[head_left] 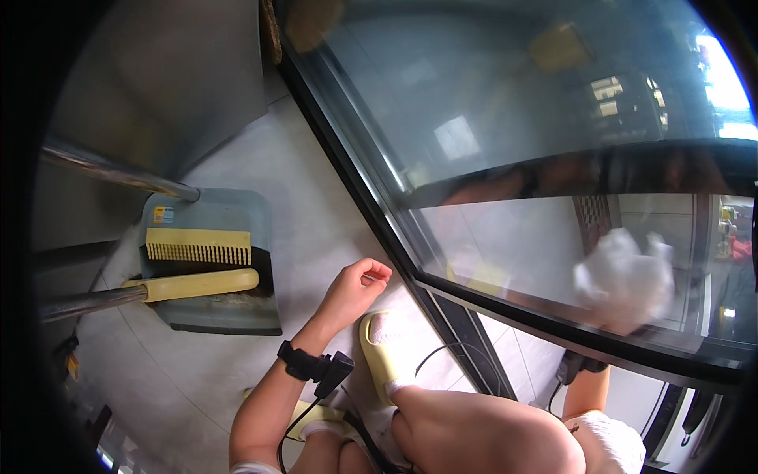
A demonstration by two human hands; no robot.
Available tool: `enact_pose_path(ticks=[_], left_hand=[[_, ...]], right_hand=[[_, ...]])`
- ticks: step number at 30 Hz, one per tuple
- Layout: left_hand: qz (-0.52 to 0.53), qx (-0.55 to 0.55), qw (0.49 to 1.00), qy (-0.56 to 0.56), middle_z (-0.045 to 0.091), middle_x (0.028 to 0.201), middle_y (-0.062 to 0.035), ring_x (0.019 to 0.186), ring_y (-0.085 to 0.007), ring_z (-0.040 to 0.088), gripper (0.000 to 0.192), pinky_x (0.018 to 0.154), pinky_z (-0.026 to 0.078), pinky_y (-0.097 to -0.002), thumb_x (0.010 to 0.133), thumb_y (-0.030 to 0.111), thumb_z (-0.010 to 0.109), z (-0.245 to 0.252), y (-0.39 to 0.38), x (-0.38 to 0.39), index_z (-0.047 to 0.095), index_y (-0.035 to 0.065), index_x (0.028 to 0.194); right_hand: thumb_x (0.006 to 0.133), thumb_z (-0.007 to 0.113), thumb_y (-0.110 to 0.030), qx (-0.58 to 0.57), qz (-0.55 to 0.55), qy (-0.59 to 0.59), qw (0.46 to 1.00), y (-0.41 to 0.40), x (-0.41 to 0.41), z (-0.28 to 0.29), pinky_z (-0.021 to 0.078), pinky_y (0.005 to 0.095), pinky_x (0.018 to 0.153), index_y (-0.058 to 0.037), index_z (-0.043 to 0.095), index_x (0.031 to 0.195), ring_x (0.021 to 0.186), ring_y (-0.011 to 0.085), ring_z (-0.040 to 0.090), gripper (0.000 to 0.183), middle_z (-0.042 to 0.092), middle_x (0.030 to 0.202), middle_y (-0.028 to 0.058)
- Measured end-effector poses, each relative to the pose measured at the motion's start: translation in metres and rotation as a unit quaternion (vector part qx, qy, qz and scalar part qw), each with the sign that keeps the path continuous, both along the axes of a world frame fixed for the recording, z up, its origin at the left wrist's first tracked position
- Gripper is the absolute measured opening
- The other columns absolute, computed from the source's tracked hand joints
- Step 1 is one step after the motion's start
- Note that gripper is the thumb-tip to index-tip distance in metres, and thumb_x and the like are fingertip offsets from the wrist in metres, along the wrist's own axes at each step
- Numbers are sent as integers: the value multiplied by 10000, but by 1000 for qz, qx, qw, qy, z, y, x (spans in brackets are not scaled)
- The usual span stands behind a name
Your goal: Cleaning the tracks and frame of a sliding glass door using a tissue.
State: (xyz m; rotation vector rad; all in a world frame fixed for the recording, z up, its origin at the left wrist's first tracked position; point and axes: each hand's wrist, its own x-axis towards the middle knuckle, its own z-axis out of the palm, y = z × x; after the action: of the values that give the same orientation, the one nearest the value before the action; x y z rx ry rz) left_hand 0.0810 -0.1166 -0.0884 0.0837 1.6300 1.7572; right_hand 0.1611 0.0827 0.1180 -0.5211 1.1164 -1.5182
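Observation:
A framed glass door (pixel 497 237) slants across the right half of the view. Through its lower pane I see a white cloth (pixel 628 272), crumpled and blurred, pressed to or close against the far side of the glass. My right hand (pixel 630 323) holds this cloth, its fingers mostly hidden by the cloth and blur. My left hand (pixel 358 290) hovers on the near side, close to the door's black edge. Its fingers are loosely bent, with a gap to the thumb and nothing visible in them. A black band with a small device (pixel 320 370) circles my left wrist.
A grey dustpan (pixel 213 207) stands at the left, with a yellow comb-edged strip and a yellow-headed broom (pixel 201 284) over it. A dark floor track (pixel 474 343) crosses the tiles beneath the door. My foot wears a yellow slipper (pixel 379 349). A thin cable (pixel 441 349) loops nearby.

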Motion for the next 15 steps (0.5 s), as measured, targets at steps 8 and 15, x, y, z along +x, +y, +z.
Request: enact_pose_path(ticks=[8,15], left_hand=[[-121,36,990,-58,617,1022,-85,828,-126,612,289,729,497,-255,876,131,622,2,8,24,563,-19,1115],[-51,75,996,-28,613,902,-42,769,-77,588,245,688,481,-237,839,4,588,8,23,35,567,-11,1083]], right_hand=[[825,568,-28,383,-351,-154,840,82,58,-103,461,306,909,-16,520,1207,1040,173,582,385,602,1070,77],[922,570,-101,257,-299,64,917,8,8,-117,395,335,1001,-86,331,1416,1257,204,434,549,400,1402,98]])
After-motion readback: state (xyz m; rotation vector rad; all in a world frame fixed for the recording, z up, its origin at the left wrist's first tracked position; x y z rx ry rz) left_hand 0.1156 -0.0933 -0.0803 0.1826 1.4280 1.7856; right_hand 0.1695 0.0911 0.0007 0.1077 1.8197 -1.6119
